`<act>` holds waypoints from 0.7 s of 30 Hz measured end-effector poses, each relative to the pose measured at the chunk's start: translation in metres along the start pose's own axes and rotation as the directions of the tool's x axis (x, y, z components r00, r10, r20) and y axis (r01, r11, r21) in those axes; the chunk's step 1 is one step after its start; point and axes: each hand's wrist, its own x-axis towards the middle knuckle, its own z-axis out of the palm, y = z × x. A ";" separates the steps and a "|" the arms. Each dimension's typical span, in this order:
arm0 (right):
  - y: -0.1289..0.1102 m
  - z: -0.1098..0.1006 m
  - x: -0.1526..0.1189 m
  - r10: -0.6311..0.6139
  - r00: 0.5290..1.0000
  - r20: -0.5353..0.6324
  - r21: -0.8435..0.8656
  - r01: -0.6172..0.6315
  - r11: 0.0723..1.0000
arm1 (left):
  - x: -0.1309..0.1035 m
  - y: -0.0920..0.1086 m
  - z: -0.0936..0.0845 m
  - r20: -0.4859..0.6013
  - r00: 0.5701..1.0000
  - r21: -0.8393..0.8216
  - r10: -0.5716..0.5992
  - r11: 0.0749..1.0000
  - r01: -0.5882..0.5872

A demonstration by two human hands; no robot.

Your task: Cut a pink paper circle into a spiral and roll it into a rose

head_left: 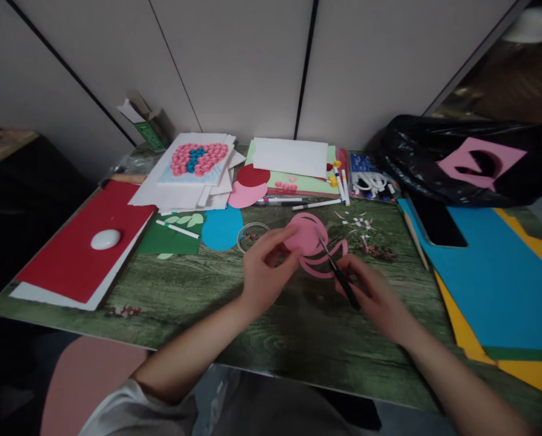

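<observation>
Between the fingers and thumb of my left hand (pixel 271 269) is a piece of pink paper (pixel 301 236), partly cut into a curling strip. My right hand (pixel 374 293) is closed on black-handled scissors (pixel 343 281). Their blades reach up and left to the right edge of the paper. A loop of the pink strip hangs below and to the right of the paper, beside the scissors. A clear ring (pixel 240 237) lies on the table just left of my left hand, next to a blue paper circle (pixel 223 229).
Red paper (pixel 71 260) with a white oval object (pixel 105 240) lies left. White sheets (pixel 150 192) hold a pink-and-blue picture (pixel 193 162). At right are blue paper (pixel 493 272), a phone (pixel 438 224) and a black bag (pixel 416 151). Pens (pixel 316 204) and paper scraps (pixel 359 223) lie behind my hands.
</observation>
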 end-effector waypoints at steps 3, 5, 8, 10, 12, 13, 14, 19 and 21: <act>-0.001 -0.001 0.000 -0.008 1.000 0.003 -0.004 0.008 1.000 | 0.000 0.001 0.000 -0.013 1.000 0.004 0.014 1.000 -0.014; -0.001 -0.001 0.000 -0.010 1.000 0.003 -0.005 0.010 1.000 | 0.000 0.002 0.000 -0.026 0.999 0.015 0.027 1.000 -0.027; -0.002 -0.002 0.000 -0.009 1.000 0.009 -0.005 0.009 1.000 | 0.001 0.003 0.000 -0.036 0.999 0.021 0.040 0.999 -0.040; -0.002 -0.002 0.000 -0.013 1.000 0.009 -0.009 0.013 1.000 | 0.001 0.003 0.000 -0.041 0.998 0.027 0.041 0.999 -0.040; -0.002 -0.002 0.000 -0.019 1.000 0.005 -0.015 0.019 1.000 | 0.002 0.003 0.000 -0.050 0.998 0.039 0.041 0.999 -0.039; -0.002 -0.002 0.000 -0.020 1.000 0.002 -0.019 0.020 1.000 | 0.002 0.003 0.000 -0.053 0.998 0.045 0.039 0.998 -0.037; -0.002 -0.002 0.000 -0.019 1.000 0.002 -0.022 0.019 1.000 | 0.003 0.004 0.000 -0.056 0.998 0.049 0.038 0.998 -0.035; -0.002 -0.002 0.000 -0.005 1.000 0.006 -0.028 0.005 1.000 | 0.003 0.004 0.000 -0.062 0.997 0.021 0.038 0.999 -0.037; -0.002 -0.002 -0.001 0.000 1.000 0.012 -0.023 0.000 1.000 | 0.002 0.004 0.000 -0.062 0.998 0.006 0.028 1.000 -0.028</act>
